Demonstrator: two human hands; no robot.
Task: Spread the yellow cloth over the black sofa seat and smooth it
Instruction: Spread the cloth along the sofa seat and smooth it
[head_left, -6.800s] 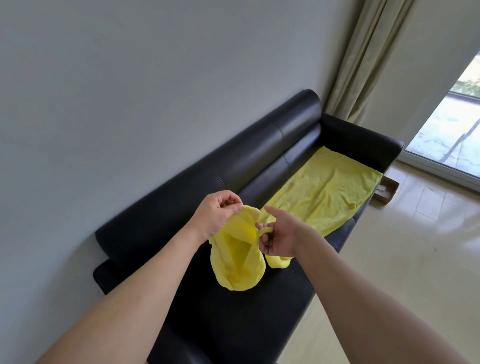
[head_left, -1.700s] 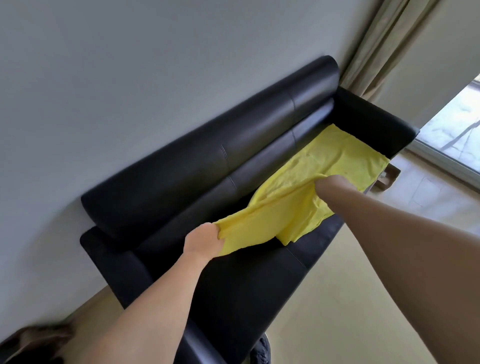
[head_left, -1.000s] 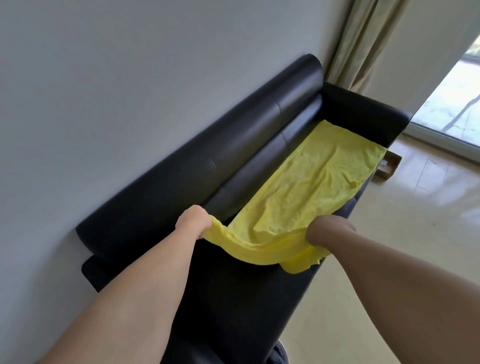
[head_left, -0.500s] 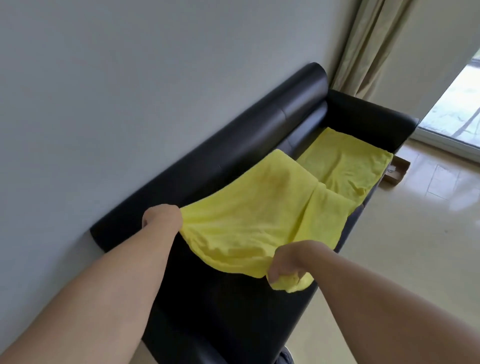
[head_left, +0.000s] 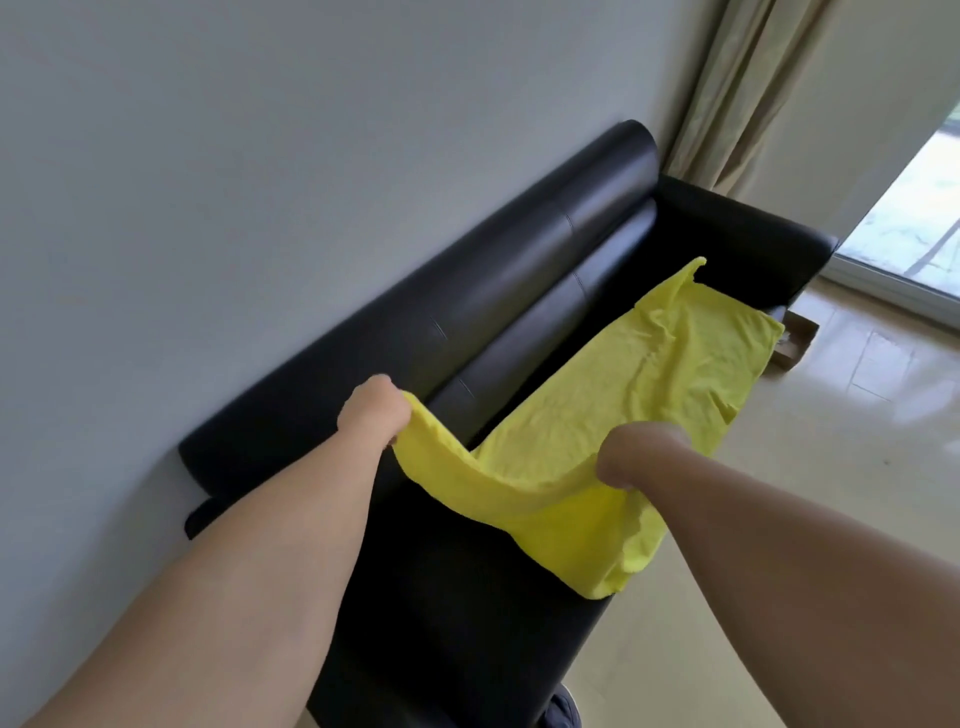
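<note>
Yellow cloth (head_left: 613, 415) is being gripped at its near corners by the left hand (head_left: 371, 415) and right hand (head_left: 639, 454), fingers curled tight, so it is being kept taut over the black sofa seat (head_left: 467, 613).

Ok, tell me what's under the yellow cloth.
The far part of the cloth lies on the black sofa seat. The near edge hangs lifted between the left hand and right hand. Anything beneath it is hidden.

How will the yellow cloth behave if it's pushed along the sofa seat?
The yellow cloth looks floppy: it sags between the left hand and the right hand. Pushed, it would probably bunch; its far end is already wrinkled. It may slide on the glossy sofa seat.
</note>
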